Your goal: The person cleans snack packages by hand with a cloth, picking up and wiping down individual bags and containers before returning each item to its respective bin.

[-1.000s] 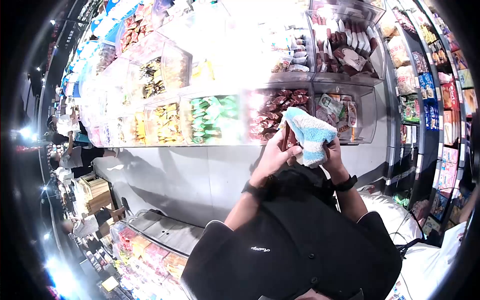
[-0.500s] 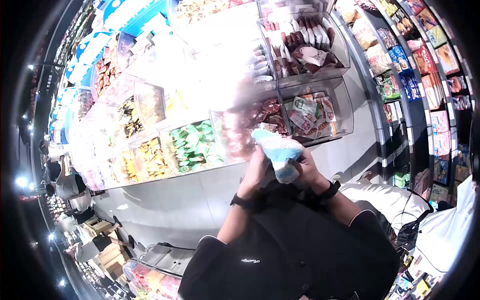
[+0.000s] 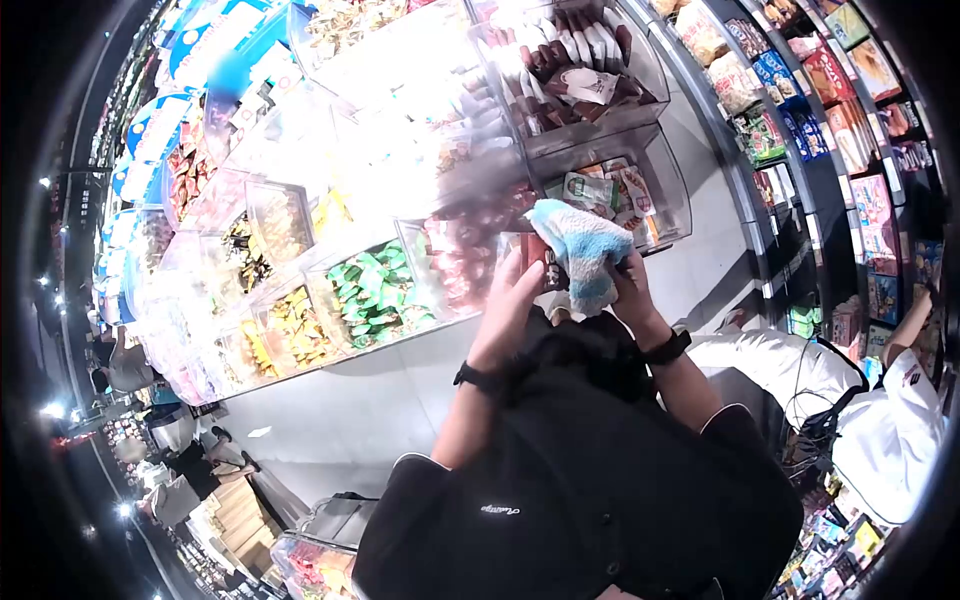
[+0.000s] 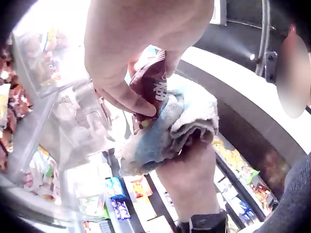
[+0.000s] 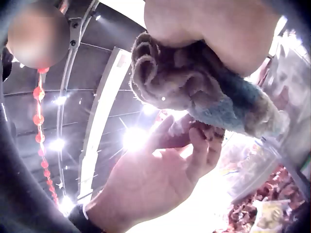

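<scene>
My left hand (image 3: 512, 300) grips a dark red snack packet (image 4: 149, 90) with pale lettering, fingers on one side of it and the thumb on the other. A blue and white striped fluffy cloth (image 3: 585, 250) is bunched in my right hand (image 3: 632, 292), which holds it against the packet. In the left wrist view the cloth lies right along the packet's lower side. Folds of the cloth hide most of my right fingers. Both hands are raised over the front edge of the candy bins.
Clear bins hold green packets (image 3: 375, 295), yellow packets (image 3: 298, 325) and brown-and-white packets (image 3: 580, 85). Shelves of snack bags (image 3: 765, 135) run along the right. A person in a white shirt (image 3: 890, 440) is at the lower right, near a white bundle (image 3: 770, 370) with black cables.
The head view has turned and shifted, so the bins sit tilted and further left. The cloth has moved about on the packet, and more of the packet shows than half a second ago.
</scene>
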Tool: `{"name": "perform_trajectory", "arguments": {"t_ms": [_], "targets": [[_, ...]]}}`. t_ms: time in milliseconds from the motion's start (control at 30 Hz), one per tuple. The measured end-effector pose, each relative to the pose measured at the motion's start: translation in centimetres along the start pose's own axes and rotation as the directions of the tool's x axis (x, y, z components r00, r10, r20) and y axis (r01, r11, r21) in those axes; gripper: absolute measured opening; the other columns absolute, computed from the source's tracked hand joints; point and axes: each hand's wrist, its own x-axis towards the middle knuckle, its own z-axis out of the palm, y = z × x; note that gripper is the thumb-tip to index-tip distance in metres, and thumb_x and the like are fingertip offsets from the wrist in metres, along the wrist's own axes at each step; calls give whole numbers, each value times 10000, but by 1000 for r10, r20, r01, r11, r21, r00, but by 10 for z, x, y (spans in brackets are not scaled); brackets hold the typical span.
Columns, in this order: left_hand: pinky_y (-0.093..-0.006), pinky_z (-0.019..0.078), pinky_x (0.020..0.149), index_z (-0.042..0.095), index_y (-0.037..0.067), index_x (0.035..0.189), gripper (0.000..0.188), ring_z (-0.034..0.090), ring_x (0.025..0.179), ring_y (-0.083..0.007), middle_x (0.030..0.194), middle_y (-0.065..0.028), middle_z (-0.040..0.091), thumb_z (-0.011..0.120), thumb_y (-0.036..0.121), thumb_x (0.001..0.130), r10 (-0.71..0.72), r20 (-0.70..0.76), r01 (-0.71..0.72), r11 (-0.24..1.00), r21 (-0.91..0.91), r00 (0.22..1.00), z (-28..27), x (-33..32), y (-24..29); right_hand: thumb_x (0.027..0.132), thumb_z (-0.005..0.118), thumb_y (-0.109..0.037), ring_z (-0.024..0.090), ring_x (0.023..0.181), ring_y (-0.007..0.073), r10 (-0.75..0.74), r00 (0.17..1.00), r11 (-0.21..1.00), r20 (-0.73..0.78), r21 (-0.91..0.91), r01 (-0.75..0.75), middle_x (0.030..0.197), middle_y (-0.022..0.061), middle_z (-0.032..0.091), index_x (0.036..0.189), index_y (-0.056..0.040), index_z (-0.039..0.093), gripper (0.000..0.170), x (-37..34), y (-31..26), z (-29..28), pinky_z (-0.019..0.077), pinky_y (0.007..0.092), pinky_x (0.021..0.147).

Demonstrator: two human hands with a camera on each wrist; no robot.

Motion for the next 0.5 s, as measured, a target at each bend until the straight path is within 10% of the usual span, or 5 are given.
{"name": "perform_trajectory", "arguments": {"t_ms": [100,233,267,400,500], "targets": [[-323,431,957,455,-6,1276,382,539,1094,-156,1206,-81,555,525,164,941,51,19,-48,990,-131,999,7,-1,11,956,494,-71,516,1108,138,-52,996,994,-67,90,58,1239,56,530,1302,-17,435,355,2,3,-20,422,299,953],[-254,478,789,492,28,1249,323,585,934,-107,1110,-37,607,523,81,932,22,-11,-23,974,-227,1000,12,-5,25,952,488,-68,533,1127,168,-287,957,886,25,-372,276,1276,81,506,1334,-37,396,394,0,-16,-29,459,335,955],[-252,478,785,488,29,1253,331,585,933,-108,1112,-39,606,527,70,926,21,-1,-21,975,-221,1000,12,-5,27,964,470,-92,536,1143,190,-103,995,977,-8,186,103,1290,91,501,1348,-42,386,396,0,-9,-44,461,347,971],[-313,458,927,452,-5,1243,371,575,1054,-165,1166,-94,578,568,67,898,90,33,-81,970,-227,995,13,-6,26,1001,395,-232,543,1153,222,-250,968,951,18,-181,249,1299,109,500,1374,-57,365,413,-10,-26,-28,473,377,974],[-308,462,918,431,6,1239,391,576,1046,-161,1146,-96,580,587,54,885,95,48,-81,967,-241,994,19,-8,31,993,418,-213,538,1159,223,-229,972,973,59,48,226,1310,110,492,1369,-54,371,411,-12,-30,-18,469,382,979]]}}
